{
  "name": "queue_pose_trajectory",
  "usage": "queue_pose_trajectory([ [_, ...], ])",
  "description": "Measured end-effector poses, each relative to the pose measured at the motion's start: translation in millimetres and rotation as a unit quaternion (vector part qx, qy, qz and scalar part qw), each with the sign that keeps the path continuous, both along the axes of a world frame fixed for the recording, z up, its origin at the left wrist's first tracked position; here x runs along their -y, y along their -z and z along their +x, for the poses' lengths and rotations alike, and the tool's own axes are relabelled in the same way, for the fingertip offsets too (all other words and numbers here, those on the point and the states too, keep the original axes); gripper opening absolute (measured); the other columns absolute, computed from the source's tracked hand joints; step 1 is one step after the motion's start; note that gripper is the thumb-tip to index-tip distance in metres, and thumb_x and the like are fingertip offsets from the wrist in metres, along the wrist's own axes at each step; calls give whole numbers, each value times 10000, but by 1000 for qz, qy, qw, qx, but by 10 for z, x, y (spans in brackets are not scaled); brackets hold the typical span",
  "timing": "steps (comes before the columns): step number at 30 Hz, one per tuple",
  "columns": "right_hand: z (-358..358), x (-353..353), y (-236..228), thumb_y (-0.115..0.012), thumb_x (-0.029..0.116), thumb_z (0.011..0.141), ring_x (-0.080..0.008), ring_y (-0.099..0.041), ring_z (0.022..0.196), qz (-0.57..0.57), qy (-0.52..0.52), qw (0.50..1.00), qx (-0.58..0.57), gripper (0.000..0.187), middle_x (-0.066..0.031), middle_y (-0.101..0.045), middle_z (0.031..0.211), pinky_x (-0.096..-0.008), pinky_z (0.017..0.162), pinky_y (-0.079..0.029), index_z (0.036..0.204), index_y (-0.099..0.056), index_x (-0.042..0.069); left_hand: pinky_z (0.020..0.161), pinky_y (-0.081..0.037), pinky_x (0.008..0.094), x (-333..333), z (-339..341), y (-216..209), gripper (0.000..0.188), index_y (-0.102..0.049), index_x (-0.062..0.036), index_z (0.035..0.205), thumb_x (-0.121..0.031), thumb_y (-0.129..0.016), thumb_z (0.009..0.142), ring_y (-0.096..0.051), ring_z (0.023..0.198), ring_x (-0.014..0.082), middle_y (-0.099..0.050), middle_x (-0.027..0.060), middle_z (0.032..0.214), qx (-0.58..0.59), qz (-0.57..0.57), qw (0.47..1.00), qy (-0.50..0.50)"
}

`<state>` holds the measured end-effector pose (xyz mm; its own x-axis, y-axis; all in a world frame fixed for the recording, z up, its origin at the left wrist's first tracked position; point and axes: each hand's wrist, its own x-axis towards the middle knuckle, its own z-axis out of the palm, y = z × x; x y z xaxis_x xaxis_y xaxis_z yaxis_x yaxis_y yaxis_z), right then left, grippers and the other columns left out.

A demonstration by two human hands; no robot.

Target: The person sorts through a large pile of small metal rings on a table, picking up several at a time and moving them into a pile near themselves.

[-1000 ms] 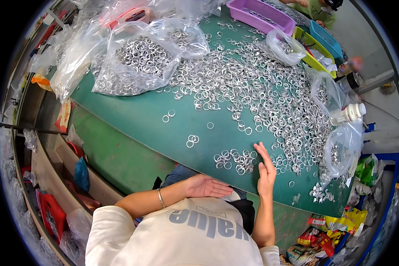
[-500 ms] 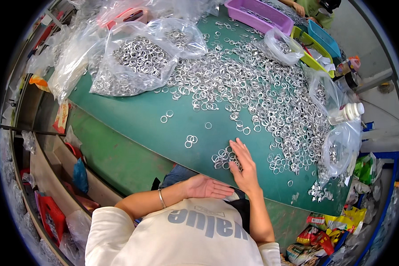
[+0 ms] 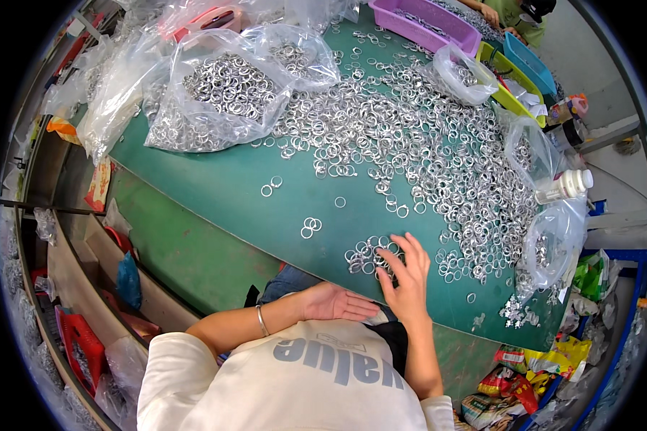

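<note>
My left hand [image 3: 336,302] lies palm up just below the table's near edge, fingers stretched out and nothing visible on the palm. Over the right side of a small pile of silver rings [image 3: 361,258] is my right hand [image 3: 407,276], its fingers apart and slightly curled. The fingertips reach the pile's edge; whether they touch a ring I cannot tell. Left of that pile lie a pair of overlapping rings [image 3: 310,228], another pair [image 3: 271,186] and a single ring [image 3: 340,202]. A wide heap of silver rings [image 3: 410,136] spreads across the green table [image 3: 223,187].
A clear plastic bag full of rings [image 3: 223,93] sits at the far left. Purple [image 3: 428,27], yellow-green [image 3: 512,79] and blue trays [image 3: 528,61] stand far right, near another person's hand [image 3: 489,16]. A white bottle [image 3: 566,185] lies at the right edge above another ring bag [image 3: 550,244].
My right hand has shifted a little to the right, and its fingers have spread and curled more. The left hand stays in place.
</note>
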<state>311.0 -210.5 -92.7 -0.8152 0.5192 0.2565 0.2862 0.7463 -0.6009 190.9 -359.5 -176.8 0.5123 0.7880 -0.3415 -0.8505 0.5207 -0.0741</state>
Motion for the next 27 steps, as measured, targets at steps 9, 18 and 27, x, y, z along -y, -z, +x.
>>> queue_pose_trajectory([
  [9,137,-118,117,-610,-29,812,-317,-567,1103,-101,83,988,-86,208,-130,-635,1085,-398,947,-426,1011,-659,4,784,-452,351,-21,-140,-731,311,-636,-62,1120,-67,-684,812,-558,901,244,-592,103,1003,-852,345,386,-79],
  [18,328,-167,84,-594,-49,817,-311,-580,1019,-102,141,981,-83,172,-134,-637,1053,-387,921,-439,972,-660,-15,751,-353,372,-352,-163,-632,307,-644,-65,1003,-75,-748,715,-491,899,249,-535,58,972,-915,264,295,-80],
  [27,247,-40,-12,-694,-1,749,-305,-551,1062,-57,61,996,-31,211,-101,-617,1072,-397,926,-402,957,-660,17,771,-396,336,-311,-235,-655,126,-660,-46,865,-18,-720,759,-538,902,233,-588,67,1003,-889,243,353,-159],
])
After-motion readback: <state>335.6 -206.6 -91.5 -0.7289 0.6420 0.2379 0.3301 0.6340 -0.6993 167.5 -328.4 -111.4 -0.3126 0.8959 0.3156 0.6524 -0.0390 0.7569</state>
